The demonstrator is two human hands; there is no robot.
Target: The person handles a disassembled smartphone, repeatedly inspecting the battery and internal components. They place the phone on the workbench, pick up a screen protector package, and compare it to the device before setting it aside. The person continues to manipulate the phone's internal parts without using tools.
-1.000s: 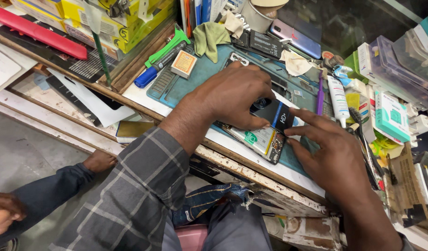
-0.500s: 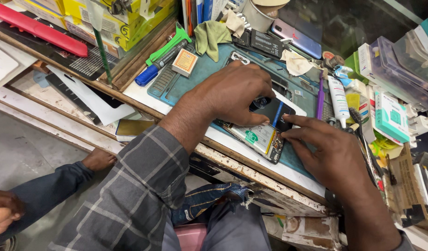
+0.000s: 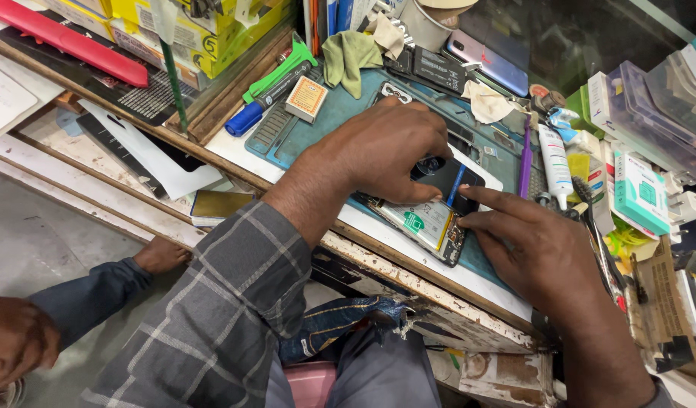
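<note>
Teal rubber repair mat [image 3: 317, 128] lies under both hands. On it, an opened black smartphone with its back cover off [image 3: 423, 219], battery and board exposed. Long axis runs diagonally, from under the left palm toward the right fingertips.

Left hand [image 3: 382, 151] presses flat on the phone's upper end, pinning it.

Right hand [image 3: 533, 242] has its index fingertip on the lower edge; whether it grips anything, I cannot tell.

Judgement: light, stiff, fragile; hold by frame edges, off the battery.
</note>
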